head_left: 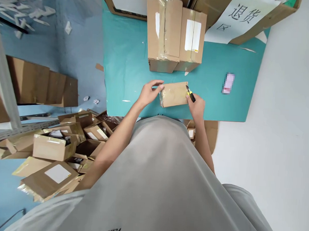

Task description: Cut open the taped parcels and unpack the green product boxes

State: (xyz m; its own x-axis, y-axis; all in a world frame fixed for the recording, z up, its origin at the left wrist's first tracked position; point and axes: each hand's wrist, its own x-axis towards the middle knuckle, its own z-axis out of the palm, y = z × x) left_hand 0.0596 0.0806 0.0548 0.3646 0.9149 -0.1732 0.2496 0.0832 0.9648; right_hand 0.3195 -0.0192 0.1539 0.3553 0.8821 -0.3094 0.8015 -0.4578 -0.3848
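A small taped cardboard box point(174, 94) is between my hands near the front edge of the green table point(127, 89). My left hand point(148, 93) grips the box's left end, thumb and fingers at its upper left corner. In my right hand point(197, 106) is a yellow and black utility knife point(191, 95), its tip over the box's upper right corner. Clear tape shows on the box's left end.
Two taped boxes point(164, 32) stand behind, before larger cartons with a handwritten paper sign point(239, 18). A pinkish blurred item point(228, 83) lies at right. Opened boxes point(54, 146) pile on the floor at left, near a rack post point(4, 57). A white wall point(282, 113) bounds the right.
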